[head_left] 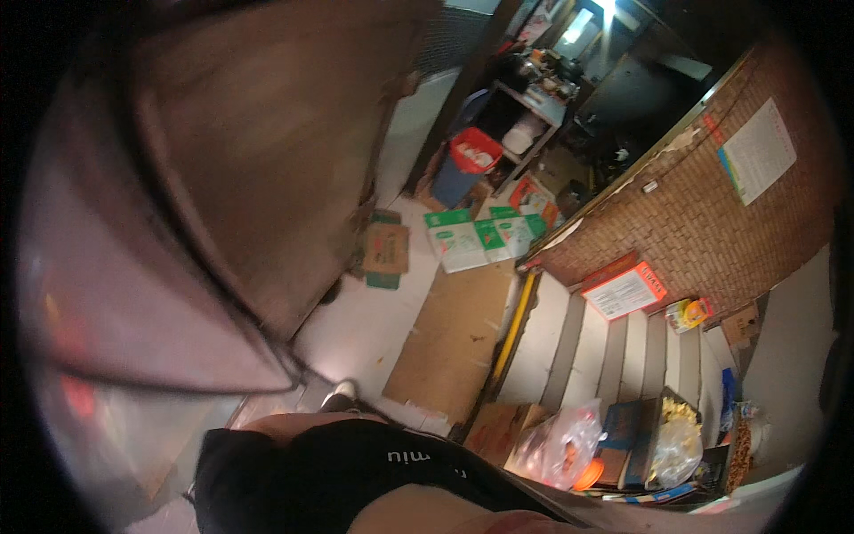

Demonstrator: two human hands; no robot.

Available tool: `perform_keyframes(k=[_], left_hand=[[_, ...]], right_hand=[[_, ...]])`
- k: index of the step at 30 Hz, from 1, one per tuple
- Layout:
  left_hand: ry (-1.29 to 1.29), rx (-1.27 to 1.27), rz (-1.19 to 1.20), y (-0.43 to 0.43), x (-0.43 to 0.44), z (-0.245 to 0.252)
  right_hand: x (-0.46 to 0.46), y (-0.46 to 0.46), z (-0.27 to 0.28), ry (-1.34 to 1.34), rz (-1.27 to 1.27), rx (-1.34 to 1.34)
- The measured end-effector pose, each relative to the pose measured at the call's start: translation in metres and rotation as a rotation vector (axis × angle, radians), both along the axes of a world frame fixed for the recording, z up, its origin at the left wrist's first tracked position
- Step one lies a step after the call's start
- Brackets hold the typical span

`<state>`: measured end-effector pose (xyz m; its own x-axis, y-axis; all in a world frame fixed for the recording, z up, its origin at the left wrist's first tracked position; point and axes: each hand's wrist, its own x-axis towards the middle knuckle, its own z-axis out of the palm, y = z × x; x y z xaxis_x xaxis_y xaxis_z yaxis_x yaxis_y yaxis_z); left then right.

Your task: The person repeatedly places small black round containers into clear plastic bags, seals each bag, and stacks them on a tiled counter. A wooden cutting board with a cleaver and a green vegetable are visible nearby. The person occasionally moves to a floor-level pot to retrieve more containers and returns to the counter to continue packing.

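Note:
Neither of my hands can be made out; part of a bare arm shows at the bottom edge. Below me are my black clothing [333,467] with pale lettering and one light shoe [341,390]. A flattened brown cardboard sheet [447,340] lies on the pale floor, with flattened green and white cartons [460,243] beyond it. A small brown and green carton [385,250] is beside the large brown panel at left. At lower right, a clear plastic bag [564,447] with orange contents rests by a cardboard box [500,427].
Steps [594,354] with a yellow edge strip [517,324] run along the right, below a brick wall [694,220]. A white and orange box [624,290] stands on them. A bin with a red liner [475,150] is near a metal shelf. A large brown panel [267,133] fills the upper left.

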<state>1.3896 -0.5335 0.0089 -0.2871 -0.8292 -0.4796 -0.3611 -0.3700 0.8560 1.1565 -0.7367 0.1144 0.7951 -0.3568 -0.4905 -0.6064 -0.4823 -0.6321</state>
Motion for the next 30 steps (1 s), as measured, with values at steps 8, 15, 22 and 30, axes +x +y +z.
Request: perform_keyframes(k=[8,15,22,30], left_hand=[[-0.125,-0.123,-0.287,-0.278,0.125,0.096],[-0.064,-0.199,-0.432,-0.543,0.151,0.104],[0.024,-0.176,-0.466,-0.791,0.184,0.110],[0.001,-0.299,-0.625,-1.078,0.298,0.082]], right_hand=[[0.029,-0.190,0.112,-0.064,-0.531,-0.105],[0.156,-0.371,0.105,-0.237,-0.401,-0.074],[0.280,-0.609,0.123,-0.311,-0.135,-0.079],[0.351,-0.875,0.102,-0.256,-0.206,-0.103]])
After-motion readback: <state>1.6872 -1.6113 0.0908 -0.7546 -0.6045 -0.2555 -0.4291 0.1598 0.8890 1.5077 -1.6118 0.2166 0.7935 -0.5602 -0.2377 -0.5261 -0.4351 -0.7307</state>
